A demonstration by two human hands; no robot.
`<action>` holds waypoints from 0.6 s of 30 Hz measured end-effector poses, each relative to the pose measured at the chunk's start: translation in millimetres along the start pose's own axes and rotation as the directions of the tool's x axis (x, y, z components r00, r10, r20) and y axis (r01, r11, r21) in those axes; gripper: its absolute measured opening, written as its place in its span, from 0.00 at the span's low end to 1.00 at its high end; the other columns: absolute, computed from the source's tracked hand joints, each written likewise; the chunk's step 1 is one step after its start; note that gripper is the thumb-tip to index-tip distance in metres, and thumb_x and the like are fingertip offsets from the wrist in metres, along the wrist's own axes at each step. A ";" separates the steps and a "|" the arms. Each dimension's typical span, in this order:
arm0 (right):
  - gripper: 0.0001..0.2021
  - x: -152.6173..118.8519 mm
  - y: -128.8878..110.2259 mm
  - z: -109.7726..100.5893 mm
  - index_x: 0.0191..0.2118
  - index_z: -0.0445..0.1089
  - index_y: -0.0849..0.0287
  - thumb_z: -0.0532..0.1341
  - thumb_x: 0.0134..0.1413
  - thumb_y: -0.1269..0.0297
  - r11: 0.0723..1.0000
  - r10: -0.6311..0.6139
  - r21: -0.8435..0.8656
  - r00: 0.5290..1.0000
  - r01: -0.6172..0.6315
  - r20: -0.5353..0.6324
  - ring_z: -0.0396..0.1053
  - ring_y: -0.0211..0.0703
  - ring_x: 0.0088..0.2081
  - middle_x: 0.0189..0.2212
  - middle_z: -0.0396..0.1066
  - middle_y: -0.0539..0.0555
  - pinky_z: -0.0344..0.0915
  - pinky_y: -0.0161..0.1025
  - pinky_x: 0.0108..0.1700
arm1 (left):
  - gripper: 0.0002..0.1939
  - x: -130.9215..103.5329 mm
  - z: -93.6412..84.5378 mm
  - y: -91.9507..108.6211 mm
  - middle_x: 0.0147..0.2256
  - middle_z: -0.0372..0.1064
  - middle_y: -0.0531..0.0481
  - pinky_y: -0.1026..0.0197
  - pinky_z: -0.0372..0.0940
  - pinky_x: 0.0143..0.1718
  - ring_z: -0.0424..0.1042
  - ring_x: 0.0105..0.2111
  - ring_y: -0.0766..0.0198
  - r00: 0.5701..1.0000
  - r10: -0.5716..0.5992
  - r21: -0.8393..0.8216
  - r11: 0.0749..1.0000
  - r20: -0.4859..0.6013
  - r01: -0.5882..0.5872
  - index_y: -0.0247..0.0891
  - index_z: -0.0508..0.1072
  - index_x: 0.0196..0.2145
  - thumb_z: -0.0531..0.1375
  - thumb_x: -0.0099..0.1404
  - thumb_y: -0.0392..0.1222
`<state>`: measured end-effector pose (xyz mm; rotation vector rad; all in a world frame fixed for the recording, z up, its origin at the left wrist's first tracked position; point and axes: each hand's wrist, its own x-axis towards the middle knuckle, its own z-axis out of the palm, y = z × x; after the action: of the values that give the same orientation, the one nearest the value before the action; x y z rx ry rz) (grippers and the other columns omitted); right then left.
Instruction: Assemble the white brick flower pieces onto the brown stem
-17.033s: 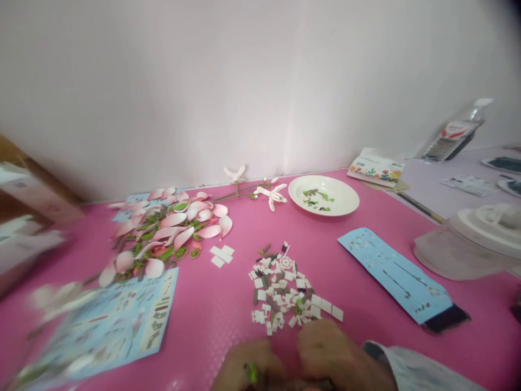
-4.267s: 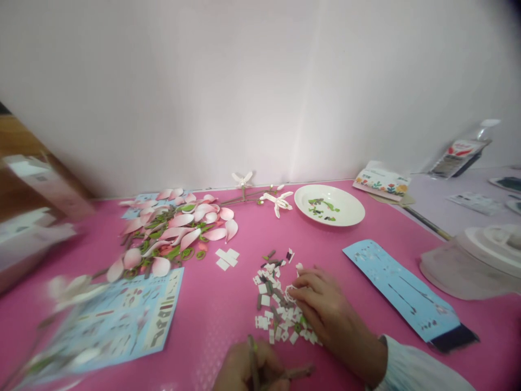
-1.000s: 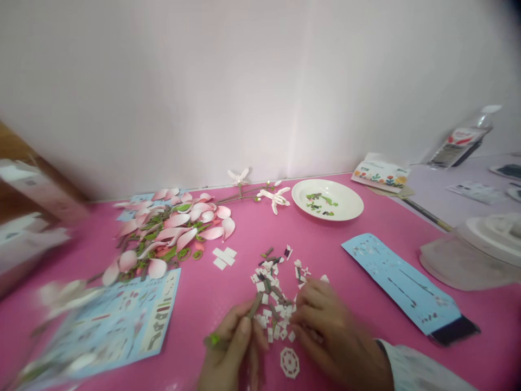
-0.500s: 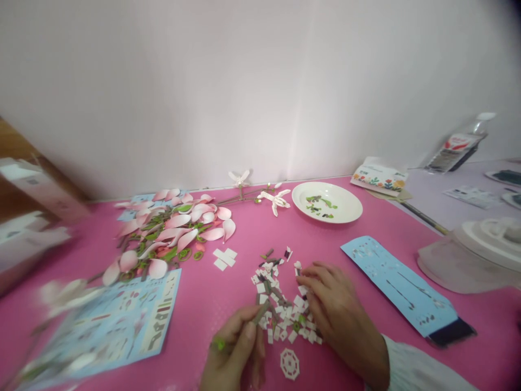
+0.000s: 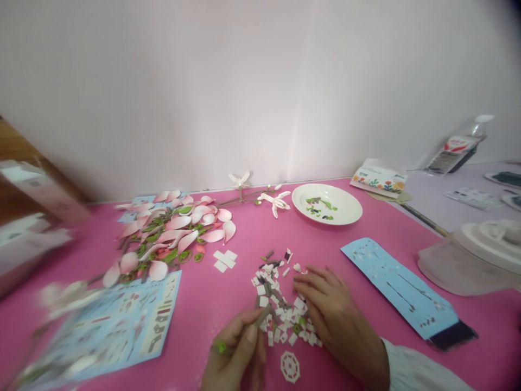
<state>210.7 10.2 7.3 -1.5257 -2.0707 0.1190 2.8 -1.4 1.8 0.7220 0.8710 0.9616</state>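
Between thumb and fingers, my left hand pinches a grey-brown stick-like building piece. A small green piece shows at the back of that hand. My right hand lies over the right side of the loose pile, fingers stretched out, fingertips among small white pieces. What lies under its palm is hidden. The pile mixes white tiles, grey-brown pieces and a few green ones. Just below it rests a white octagonal lattice piece. Several white tiles lie together to the left.
Pink petals and green parts are heaped at back left, by a blue instruction sheet. A flower branch and a white plate with small pieces stand behind. A blue leaflet and lidded container are at right.
The fingers of my right hand have shifted slightly at the pile's upper right, and a small white piece near them has moved. My left hand keeps its pinch almost unmoved.
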 end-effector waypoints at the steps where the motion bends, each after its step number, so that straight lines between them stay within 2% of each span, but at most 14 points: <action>1: 0.15 0.0 -0.2 0.3 0.42 0.73 0.58 0.53 0.53 0.76 1.000 -0.001 -0.003 1.000 0.001 -0.001 0.61 0.53 0.53 0.43 0.73 0.54 0.52 0.59 0.58 | 0.19 0.2 -0.1 -0.1 0.14 0.64 0.58 0.71 0.50 0.16 0.58 0.12 0.75 1.000 0.005 0.003 1.000 0.004 -0.005 0.37 0.76 0.42 0.64 0.58 0.52; 6: 0.16 0.4 -2.2 0.2 0.42 0.73 0.54 0.54 0.53 0.77 0.999 -0.026 0.025 1.000 0.026 0.014 0.63 0.49 0.52 0.42 0.74 0.50 0.51 0.58 0.59 | 0.19 0.2 0.2 -0.2 0.15 0.66 0.57 0.70 0.48 0.15 0.58 0.12 0.75 1.000 -0.006 0.003 1.000 -0.004 0.006 0.38 0.77 0.42 0.64 0.57 0.52; 9: 0.15 -0.2 -1.1 1.5 0.44 0.73 0.56 0.54 0.55 0.75 0.999 -0.028 -0.026 1.000 0.028 -0.013 0.62 0.50 0.52 0.44 0.73 0.53 0.52 0.58 0.59 | 0.17 0.2 -0.4 -1.2 0.14 0.63 0.58 0.69 0.46 0.16 0.57 0.12 0.76 1.000 0.013 0.001 1.000 0.010 -0.013 0.38 0.77 0.41 0.64 0.58 0.51; 13: 0.16 -1.9 1.3 5.6 0.47 0.72 0.59 0.54 0.55 0.72 0.993 -0.023 -0.112 0.999 0.020 -0.022 0.60 0.56 0.54 0.50 0.69 0.59 0.55 0.60 0.57 | 0.16 -0.1 -0.5 -1.1 0.15 0.65 0.58 0.68 0.46 0.17 0.57 0.13 0.75 0.999 0.036 0.023 0.999 0.012 -0.037 0.39 0.77 0.41 0.63 0.59 0.49; 18: 0.12 -2.7 -0.1 6.8 0.40 0.75 0.54 0.54 0.56 0.70 0.998 0.011 -0.059 1.000 -0.012 -0.027 0.60 0.54 0.55 0.50 0.68 0.58 0.54 0.60 0.58 | 0.17 -2.1 5.2 3.2 0.13 0.61 0.58 0.68 0.47 0.17 0.56 0.13 0.73 1.000 0.005 0.025 1.000 0.016 -0.005 0.39 0.78 0.40 0.63 0.58 0.52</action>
<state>207.8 9.4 0.6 -1.5661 -2.0612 0.0414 5.5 -2.7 7.6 0.7527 0.8688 0.9493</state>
